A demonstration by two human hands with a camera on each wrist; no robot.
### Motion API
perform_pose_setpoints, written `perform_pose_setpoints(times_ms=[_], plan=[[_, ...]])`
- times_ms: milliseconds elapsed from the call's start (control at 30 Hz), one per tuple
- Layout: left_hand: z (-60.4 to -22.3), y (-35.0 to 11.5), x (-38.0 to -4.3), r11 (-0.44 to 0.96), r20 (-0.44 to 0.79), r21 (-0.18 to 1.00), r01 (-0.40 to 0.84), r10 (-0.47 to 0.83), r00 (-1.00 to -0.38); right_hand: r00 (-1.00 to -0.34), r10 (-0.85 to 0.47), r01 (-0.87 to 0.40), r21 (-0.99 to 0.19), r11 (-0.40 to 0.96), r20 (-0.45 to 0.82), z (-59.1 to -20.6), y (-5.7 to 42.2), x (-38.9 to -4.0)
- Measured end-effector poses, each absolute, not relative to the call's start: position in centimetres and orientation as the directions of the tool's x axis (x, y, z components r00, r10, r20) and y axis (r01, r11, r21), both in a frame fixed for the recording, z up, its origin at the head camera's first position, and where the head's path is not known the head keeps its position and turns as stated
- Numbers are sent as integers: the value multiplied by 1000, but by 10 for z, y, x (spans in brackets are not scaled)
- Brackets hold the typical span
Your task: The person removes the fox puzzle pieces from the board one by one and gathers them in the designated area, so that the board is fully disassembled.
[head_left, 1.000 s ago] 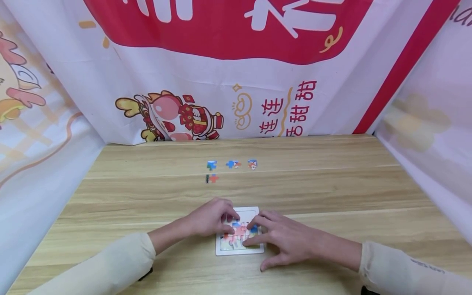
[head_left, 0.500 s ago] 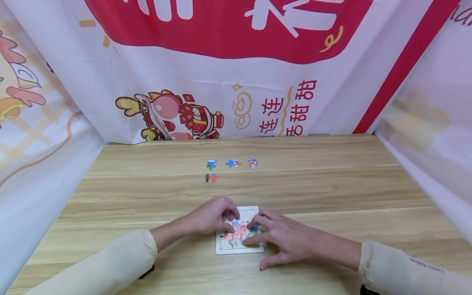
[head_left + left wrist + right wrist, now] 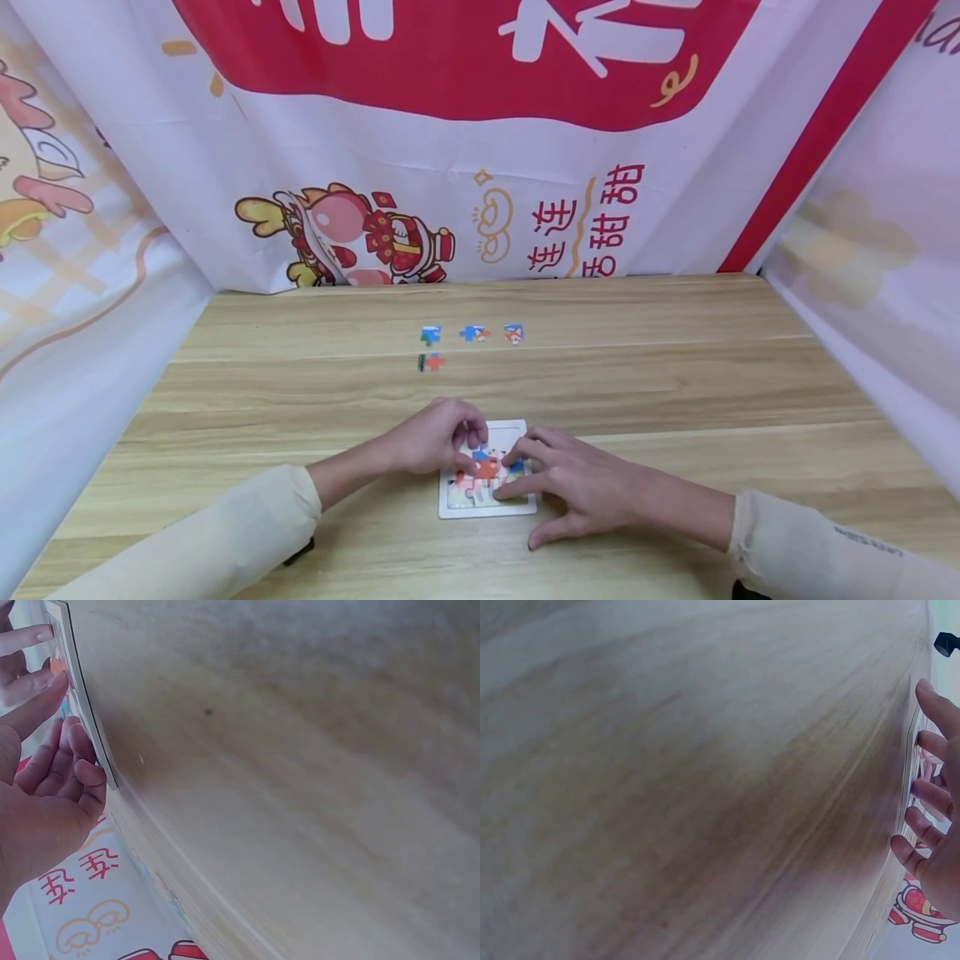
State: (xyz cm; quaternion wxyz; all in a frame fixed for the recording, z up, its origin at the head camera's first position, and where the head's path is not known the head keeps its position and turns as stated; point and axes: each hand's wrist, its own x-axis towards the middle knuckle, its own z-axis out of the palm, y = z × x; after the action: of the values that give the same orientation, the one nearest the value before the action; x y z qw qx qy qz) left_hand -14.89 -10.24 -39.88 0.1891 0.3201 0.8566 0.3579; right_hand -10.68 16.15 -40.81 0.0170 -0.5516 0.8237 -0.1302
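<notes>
A white puzzle tray (image 3: 487,513) lies near the table's front, with several jigsaw pieces joined in its lower part. My left hand (image 3: 431,437) is over its left side, thumb and fingertips at an orange-and-blue puzzle piece (image 3: 487,468) that they appear to pinch. In the left wrist view the thumb of the left hand (image 3: 49,802) meets the orange part of this piece (image 3: 57,666). My right hand (image 3: 588,483) spreads its fingers from the right, two fingertips resting on the pieces and the thumb apart. The right wrist view shows the right hand (image 3: 941,817) with extended fingers.
Farther back on the wooden table (image 3: 637,358) lie a blue-and-green piece (image 3: 431,335), a blue piece with an orange tab (image 3: 474,333), a fox-face piece (image 3: 513,334) and a red-and-dark piece (image 3: 431,362). Printed cloth (image 3: 465,142) hangs behind.
The left hand's fingers have shifted slightly at the middle piece, whose surface now looks deeper orange instead of pale pink. My right hand stays in place.
</notes>
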Motion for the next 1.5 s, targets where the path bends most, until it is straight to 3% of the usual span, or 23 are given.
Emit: perform_pose_setpoints(times_ms=[900,1500], plan=[[-394,-106,-152,434,-97,838,329,714,-693,-374,-917,-914,-220,340,140,-410,163,-107],[-390,-107,-161,450,-76,840,303,651,-755,-385,-913,-909,-225,350,137,-410,164,-107]])
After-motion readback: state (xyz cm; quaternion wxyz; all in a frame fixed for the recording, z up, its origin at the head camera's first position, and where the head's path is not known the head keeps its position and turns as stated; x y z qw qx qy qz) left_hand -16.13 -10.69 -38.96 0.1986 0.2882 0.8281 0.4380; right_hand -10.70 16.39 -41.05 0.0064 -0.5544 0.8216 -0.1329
